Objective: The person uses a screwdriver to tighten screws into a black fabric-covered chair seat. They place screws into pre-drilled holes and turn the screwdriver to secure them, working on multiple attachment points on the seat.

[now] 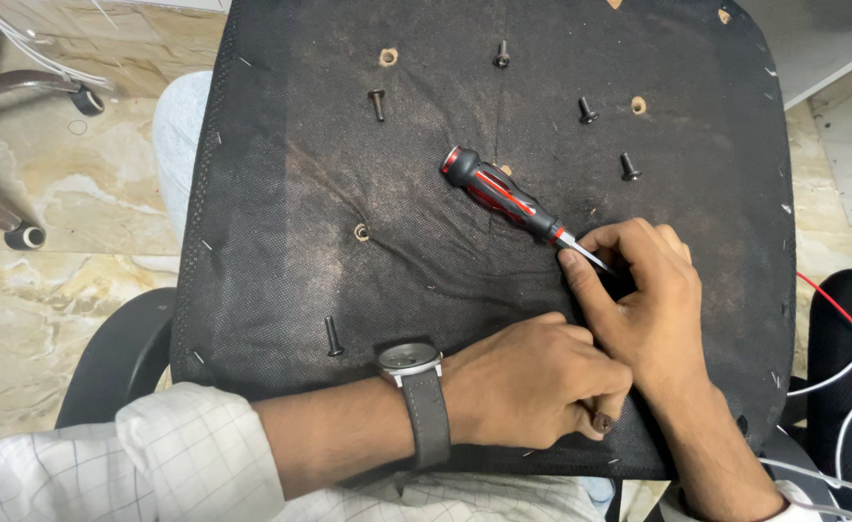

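Black fabric covers the upturned chair seat across my lap, dusty and stapled along its edges. Near its left front edge one black screw lies loose; more screws lie scattered toward the far edge. My left hand, a grey-strapped watch on its wrist, rests near the seat's front edge, fingers curled tight together, knuckles pressed to the fabric, touching my right hand. That hand's thumb and forefinger pinch the metal shaft of a red-and-black screwdriver, whose handle slants back toward the seat's middle. Red and white cables trail past the right edge
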